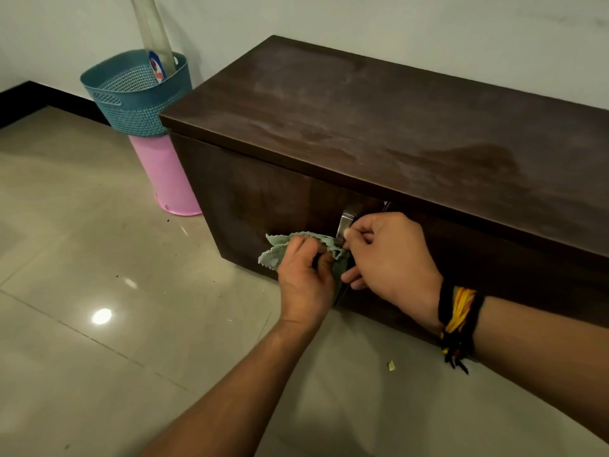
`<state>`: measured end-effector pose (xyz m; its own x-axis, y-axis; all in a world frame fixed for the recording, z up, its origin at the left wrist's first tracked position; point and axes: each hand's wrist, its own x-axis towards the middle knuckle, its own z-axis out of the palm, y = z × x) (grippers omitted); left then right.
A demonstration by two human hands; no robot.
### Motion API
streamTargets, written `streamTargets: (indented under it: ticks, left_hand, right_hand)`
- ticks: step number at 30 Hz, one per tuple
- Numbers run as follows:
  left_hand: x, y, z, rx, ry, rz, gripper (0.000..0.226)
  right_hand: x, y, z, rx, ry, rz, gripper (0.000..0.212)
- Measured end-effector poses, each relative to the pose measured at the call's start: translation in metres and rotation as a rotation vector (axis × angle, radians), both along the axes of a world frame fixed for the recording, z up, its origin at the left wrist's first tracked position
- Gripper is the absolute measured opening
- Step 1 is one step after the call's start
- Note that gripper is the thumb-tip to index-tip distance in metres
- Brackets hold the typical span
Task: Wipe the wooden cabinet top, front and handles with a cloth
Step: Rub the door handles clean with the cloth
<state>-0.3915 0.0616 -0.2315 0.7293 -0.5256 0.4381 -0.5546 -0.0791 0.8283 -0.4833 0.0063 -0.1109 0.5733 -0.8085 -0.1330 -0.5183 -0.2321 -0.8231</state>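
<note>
At far left, a perforated teal plastic basket (131, 94) sits stacked on an upturned pink plastic bucket (168, 179) on the glossy beige tiled floor (82, 258), just beside the end of a low, dark brown wooden cabinet (379, 120) against the wall. The cabinet top shows pale, dusty smears. Moving right, the left hand (304, 278) has its fingers curled closed around a crumpled pale green cloth (280, 250), pressing it to the cabinet front beside a vertical metal handle (344, 225). The cloth looks soft, light and limp, so it should bunch easily and is best held gathered in the palm. Just right, the right hand (389, 255), with a black, yellow and red thread band (458, 319) at its wrist, pinches the handle between thumb and fingertips. The handle looks stiff and smooth, likely slippery.
</note>
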Motion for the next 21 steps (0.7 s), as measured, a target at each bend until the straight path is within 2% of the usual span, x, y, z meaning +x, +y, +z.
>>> streamTargets:
  ticks: [3, 5, 8, 10, 15, 17, 19, 21]
  left_hand:
    - [-0.007, -0.001, 0.005, 0.113, 0.162, 0.053, 0.031]
    - [-0.011, -0.002, 0.008, 0.165, 0.386, 0.037, 0.028]
    - [-0.010, -0.002, 0.010, 0.102, 0.804, 0.042, 0.018]
    - [-0.005, 0.000, 0.008, 0.078, 0.913, 0.099, 0.020]
    - [-0.005, 0.031, -0.015, 0.140, 0.823, 0.074, 0.021]
    - [-0.008, 0.041, -0.024, 0.160, 0.662, 0.048, 0.015]
    - [-0.017, 0.045, -0.021, 0.205, 0.415, 0.015, 0.008]
    - [-0.027, 0.045, -0.011, 0.164, 0.229, 0.015, 0.006]
  right_hand:
    - [0.000, 0.000, -0.001, 0.008, -0.008, -0.005, 0.027]
    - [0.000, 0.001, -0.001, 0.016, -0.007, -0.003, 0.027]
    - [-0.001, 0.001, 0.001, 0.019, -0.001, 0.009, 0.028]
    - [-0.001, 0.003, 0.007, 0.040, 0.006, 0.028, 0.028]
    - [-0.042, 0.006, 0.031, 0.030, -0.029, 0.025, 0.016]
    - [-0.073, 0.008, 0.028, 0.007, -0.026, -0.042, 0.014]
    - [-0.098, 0.010, 0.016, 0.003, 0.027, -0.113, 0.010]
    - [-0.110, 0.008, -0.001, 0.002, 0.063, -0.164, 0.009]
